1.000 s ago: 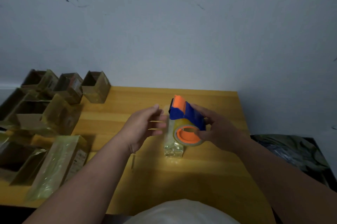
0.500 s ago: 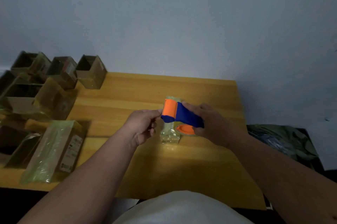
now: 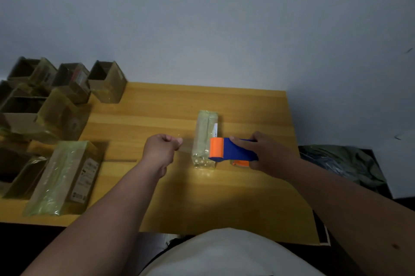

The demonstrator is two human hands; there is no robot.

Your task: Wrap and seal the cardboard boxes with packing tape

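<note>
Table (image 3: 202,197), yellow wood, lies under both hands. Boxes (image 3: 56,105) stand in a cluster far left of the left hand (image 3: 160,149), and 1 wrapped box (image 3: 64,177) lies nearer. Between the hands lies the small box (image 3: 204,138), already glossy with tape. Right hand (image 3: 267,155) grips the tape dispenser (image 3: 229,150) over that box. Left hand is curled, apparently pinching the pulled tape end; the strip is barely visible. Risk, in my judgement: slack tape could wrinkle or stick to itself. Labels show, but none is readable.
</note>
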